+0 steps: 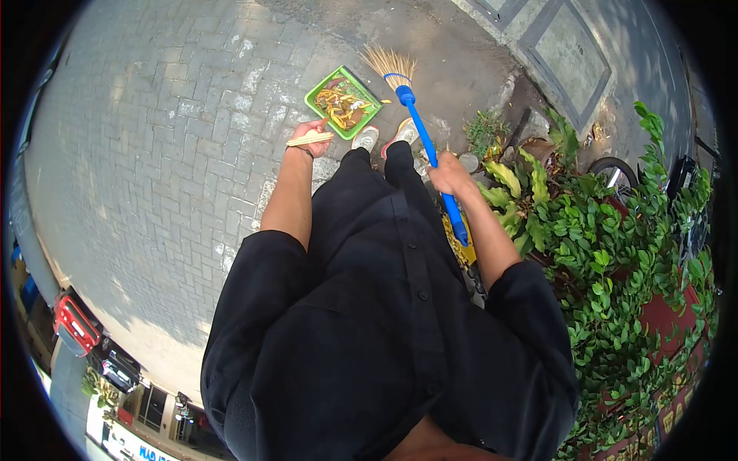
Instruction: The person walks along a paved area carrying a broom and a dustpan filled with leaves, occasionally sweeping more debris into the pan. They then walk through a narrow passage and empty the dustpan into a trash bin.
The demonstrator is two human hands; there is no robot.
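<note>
My left hand (309,132) is closed around a pale wooden handle (312,138) at the near left corner of a green plastic dustpan (310,97). Yellow and brown dry leaves (344,106) fill much of the pan. My right hand (450,174) grips the blue shaft of a broom (423,131) partway along, with the shaft's end reaching back past my wrist. The broom's straw bristles (390,64) point away from me, just beyond the pan's right corner. Both my shoes (366,138) stand close behind the pan.
Grey paving bricks (154,154) spread out to the left. Leafy green shrubs (592,253) crowd my right side, with a wheel (613,174) beyond them. A concrete kerb (507,38) runs along the far right. A red car (77,323) stands far to the left.
</note>
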